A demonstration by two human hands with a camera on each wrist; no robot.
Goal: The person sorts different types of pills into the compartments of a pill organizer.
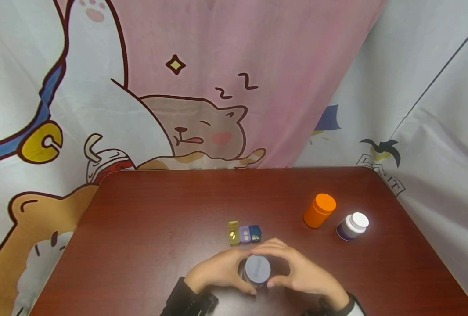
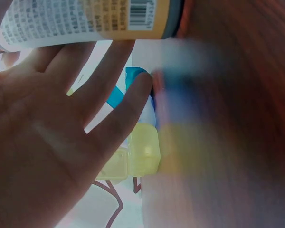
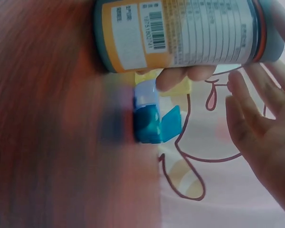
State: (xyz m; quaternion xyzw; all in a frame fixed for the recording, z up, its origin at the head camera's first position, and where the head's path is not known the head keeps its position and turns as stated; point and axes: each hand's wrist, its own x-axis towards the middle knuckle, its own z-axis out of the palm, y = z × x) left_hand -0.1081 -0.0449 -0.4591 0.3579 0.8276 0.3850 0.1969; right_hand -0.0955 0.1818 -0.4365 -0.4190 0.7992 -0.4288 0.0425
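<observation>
A pill bottle (image 3: 194, 33) with a grey cap (image 1: 257, 268) and an orange and white label stands upright on the table between my hands. My left hand (image 1: 220, 270) curves round its left side, thumb in front and fingers behind. From the right, my right hand (image 1: 301, 267) arches round the top, its thumb at the cap's near right edge and its forefinger behind. Just beyond my hands sits a small pill box with yellow (image 1: 234, 237), lavender (image 1: 244, 235) and blue (image 1: 255, 233) compartments. The yellow and blue lids stand open, and small pills show inside the box.
An orange bottle (image 1: 319, 210) with an orange lid stands to the right on the brown table (image 1: 159, 210). Beside it is a white-capped bottle (image 1: 352, 226) with a dark label. A printed cartoon curtain (image 1: 289, 66) hangs behind the table's back edge.
</observation>
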